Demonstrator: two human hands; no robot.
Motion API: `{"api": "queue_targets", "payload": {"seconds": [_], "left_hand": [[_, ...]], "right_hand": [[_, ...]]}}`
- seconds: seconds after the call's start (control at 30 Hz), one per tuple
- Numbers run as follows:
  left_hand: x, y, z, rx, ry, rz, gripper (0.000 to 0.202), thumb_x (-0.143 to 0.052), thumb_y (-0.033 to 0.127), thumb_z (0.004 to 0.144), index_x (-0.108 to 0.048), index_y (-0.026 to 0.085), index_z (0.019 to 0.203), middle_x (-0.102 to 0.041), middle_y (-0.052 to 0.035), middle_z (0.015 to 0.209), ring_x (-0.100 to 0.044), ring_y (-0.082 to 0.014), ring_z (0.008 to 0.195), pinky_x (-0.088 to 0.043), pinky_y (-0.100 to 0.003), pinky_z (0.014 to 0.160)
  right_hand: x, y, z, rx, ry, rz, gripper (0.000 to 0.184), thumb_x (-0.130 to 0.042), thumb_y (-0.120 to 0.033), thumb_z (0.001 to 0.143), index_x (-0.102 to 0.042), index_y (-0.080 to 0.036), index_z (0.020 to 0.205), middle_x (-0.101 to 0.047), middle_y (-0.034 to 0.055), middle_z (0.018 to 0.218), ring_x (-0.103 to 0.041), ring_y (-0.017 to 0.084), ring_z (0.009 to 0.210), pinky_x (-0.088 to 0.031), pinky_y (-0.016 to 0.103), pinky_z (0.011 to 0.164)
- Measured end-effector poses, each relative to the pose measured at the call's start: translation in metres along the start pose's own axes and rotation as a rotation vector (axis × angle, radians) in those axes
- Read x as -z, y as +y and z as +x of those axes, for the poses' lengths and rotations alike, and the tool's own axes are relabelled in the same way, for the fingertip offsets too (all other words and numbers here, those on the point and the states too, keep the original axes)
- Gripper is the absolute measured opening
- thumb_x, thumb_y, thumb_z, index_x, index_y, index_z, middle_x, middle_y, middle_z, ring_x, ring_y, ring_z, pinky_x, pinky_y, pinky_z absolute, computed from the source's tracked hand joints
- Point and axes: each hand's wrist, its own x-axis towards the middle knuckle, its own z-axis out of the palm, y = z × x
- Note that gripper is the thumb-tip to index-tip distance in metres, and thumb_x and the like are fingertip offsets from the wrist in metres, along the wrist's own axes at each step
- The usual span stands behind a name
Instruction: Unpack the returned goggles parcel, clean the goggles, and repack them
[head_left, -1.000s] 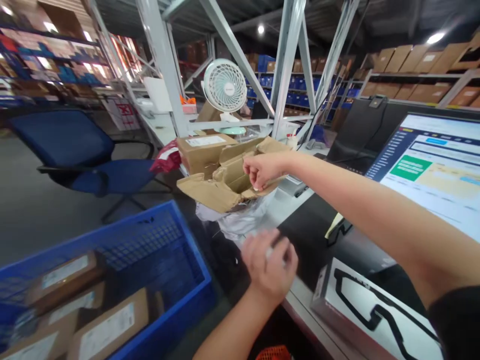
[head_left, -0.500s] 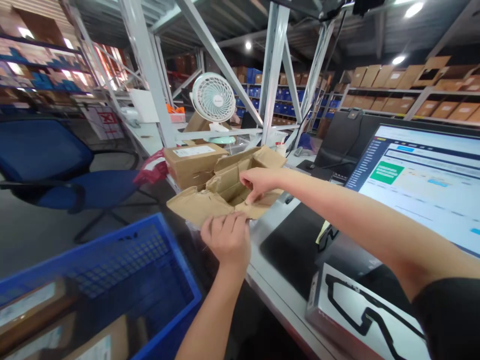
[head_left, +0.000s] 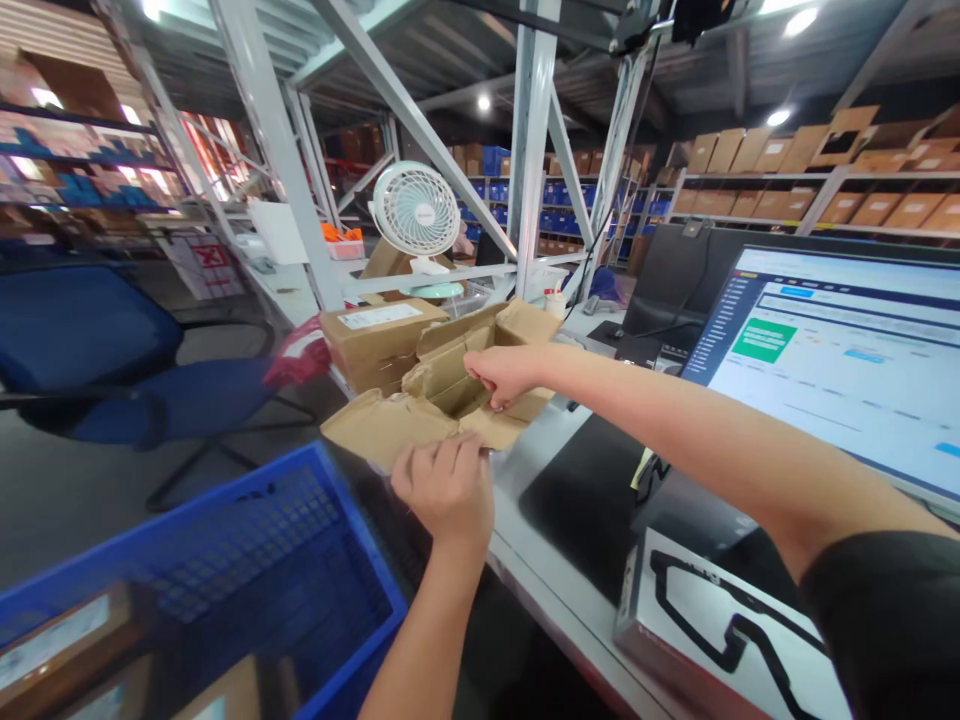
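An opened cardboard box (head_left: pixel 390 425) with torn, splayed flaps stands at the desk edge in the middle of the view. My left hand (head_left: pixel 444 485) is closed on the near edge of a flap, its fingertips curled over the cardboard. Over the box's opening, my right hand (head_left: pixel 504 375) has its fingers curled at the inner side of the near flap. What, if anything, lies deep in the box cannot be made out. Against the far left side of it sits a closed cardboard carton (head_left: pixel 379 335) with a white label.
A blue crate (head_left: pixel 326 480) holding several labelled cartons is at lower left. A white box with black markings (head_left: pixel 720 620) lies at lower right, below a monitor (head_left: pixel 832 360). Behind stand a fan (head_left: pixel 416 210) and metal posts (head_left: pixel 531 150). A blue chair (head_left: pixel 90 330) is at left.
The view has shifted slightly, moving the scene a little left and down. Both hands keep to the box; my right hand has moved slightly relative to the flap.
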Motion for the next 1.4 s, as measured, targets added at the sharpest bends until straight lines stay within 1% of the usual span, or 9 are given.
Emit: {"api": "queue_targets", "payload": {"seconds": [0.13, 0.27, 0.47, 0.6, 0.77, 0.97, 1.1, 1.2, 1.4], "left_hand": [[-0.005, -0.006, 0.001, 0.031, 0.006, -0.009, 0.008, -0.067, 0.019, 0.084, -0.07, 0.025, 0.088, -0.078, -0.0019, 0.086, -0.06, -0.0237, 0.078, -0.035, -0.045, 0.095], [-0.003, -0.006, 0.007, 0.06, -0.027, -0.044, 0.012, -0.067, 0.02, 0.086, -0.071, 0.025, 0.096, -0.077, -0.0043, 0.089, -0.062, -0.0254, 0.083, -0.036, -0.049, 0.099], [0.023, 0.018, -0.016, -0.046, 0.161, -0.217, 0.063, -0.08, 0.035, 0.073, -0.059, 0.023, 0.13, -0.061, -0.0182, 0.132, -0.055, -0.0379, 0.121, -0.035, -0.059, 0.109], [0.033, 0.046, -0.057, -0.109, -0.48, -0.981, 0.08, -0.073, 0.053, 0.076, -0.041, 0.026, 0.145, -0.053, -0.0166, 0.142, -0.053, -0.0363, 0.129, -0.042, -0.056, 0.11], [0.018, 0.071, -0.092, -0.136, -1.263, -1.106, 0.131, -0.088, 0.04, 0.062, 0.0, 0.027, 0.159, -0.02, -0.0179, 0.165, -0.031, -0.0383, 0.148, -0.037, -0.056, 0.116], [-0.015, 0.089, -0.098, -0.095, -1.363, -1.159, 0.114, -0.084, 0.028, 0.064, -0.019, 0.025, 0.157, -0.039, -0.017, 0.157, -0.046, -0.0376, 0.139, -0.042, -0.055, 0.112], [-0.017, 0.09, -0.094, 0.108, -1.43, -1.149, 0.106, -0.085, 0.046, 0.059, -0.036, 0.017, 0.148, -0.049, -0.0197, 0.149, -0.049, -0.041, 0.135, -0.037, -0.059, 0.115], [-0.01, 0.081, -0.091, 0.291, -1.415, -1.136, 0.106, -0.088, 0.053, 0.053, -0.043, 0.017, 0.143, -0.055, -0.0183, 0.143, -0.051, -0.0419, 0.133, -0.035, -0.058, 0.116], [0.025, 0.074, -0.08, 0.892, -1.406, -1.179, 0.11, -0.093, 0.051, 0.043, -0.051, 0.019, 0.139, -0.065, -0.0166, 0.132, -0.058, -0.0434, 0.125, -0.05, -0.051, 0.104]], "right_hand": [[-0.001, 0.007, -0.001, 0.002, 0.092, -0.143, 0.043, -0.08, -0.035, 0.081, -0.054, -0.015, 0.108, -0.069, 0.0122, 0.102, -0.066, 0.026, 0.09, -0.035, 0.03, 0.059], [0.004, 0.015, -0.021, -0.005, 0.189, -0.247, 0.029, -0.07, -0.016, 0.087, -0.057, -0.018, 0.113, -0.07, 0.0103, 0.107, -0.066, 0.027, 0.099, -0.04, 0.03, 0.069], [0.029, -0.009, -0.13, -0.138, 0.456, -0.511, 0.027, -0.038, -0.01, 0.099, -0.056, -0.015, 0.12, -0.067, 0.0112, 0.106, -0.066, 0.028, 0.096, -0.047, 0.036, 0.076], [0.016, -0.047, -0.252, -0.405, 0.336, -0.391, 0.023, -0.044, -0.031, 0.102, -0.057, -0.025, 0.12, -0.064, 0.0067, 0.111, -0.063, 0.029, 0.107, -0.048, 0.042, 0.088], [-0.079, -0.073, -0.427, -0.97, 0.315, 0.121, 0.039, -0.057, -0.057, 0.091, -0.058, -0.04, 0.125, -0.055, 0.011, 0.138, -0.049, 0.026, 0.132, -0.039, 0.04, 0.11], [-0.237, -0.071, -0.581, -1.236, 0.456, 0.562, 0.1, -0.073, -0.056, 0.074, -0.019, -0.036, 0.155, -0.025, 0.0111, 0.163, -0.029, 0.027, 0.149, -0.031, 0.041, 0.12], [-0.264, -0.073, -0.574, -1.136, 0.678, 0.482, 0.089, -0.074, -0.064, 0.073, -0.036, -0.027, 0.145, -0.019, 0.0157, 0.164, -0.021, 0.037, 0.15, -0.022, 0.057, 0.121], [-0.24, -0.064, -0.535, -0.872, 0.46, 0.531, 0.05, -0.079, -0.056, 0.074, -0.058, -0.024, 0.107, -0.013, 0.0089, 0.166, -0.011, 0.035, 0.153, -0.023, 0.053, 0.121], [-0.216, -0.03, -0.486, -0.673, 0.122, 0.621, 0.046, -0.086, -0.038, 0.062, -0.044, -0.02, 0.071, -0.04, 0.0171, 0.151, -0.02, 0.041, 0.149, -0.026, 0.062, 0.113]]}}
